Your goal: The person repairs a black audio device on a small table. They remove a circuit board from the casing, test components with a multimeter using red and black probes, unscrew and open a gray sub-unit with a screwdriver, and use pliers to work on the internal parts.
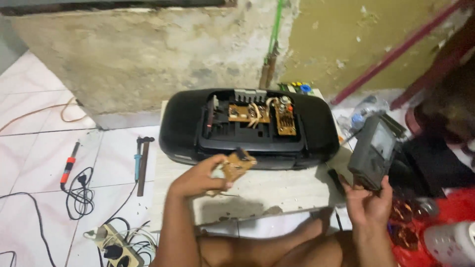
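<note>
My left hand (200, 177) holds a small brown circuit board (237, 164) above a pale board-like work surface (277, 190). Just behind it lies a black portable radio shell (180, 121) with its back off, showing brown circuit boards (247, 112) and wires inside. My right hand (368, 200) grips the lower end of a dark grey box-shaped unit (373, 151), held tilted at the right of the radio. A black stick-like piece (336, 180) lies beside that hand.
On the white floor tiles at the left lie a soldering iron with an orange grip (69, 165), a blue-handled tool (137, 160), black cables and a power strip (116, 247). A stained wall stands behind. Red and dark clutter fills the right side (445, 207).
</note>
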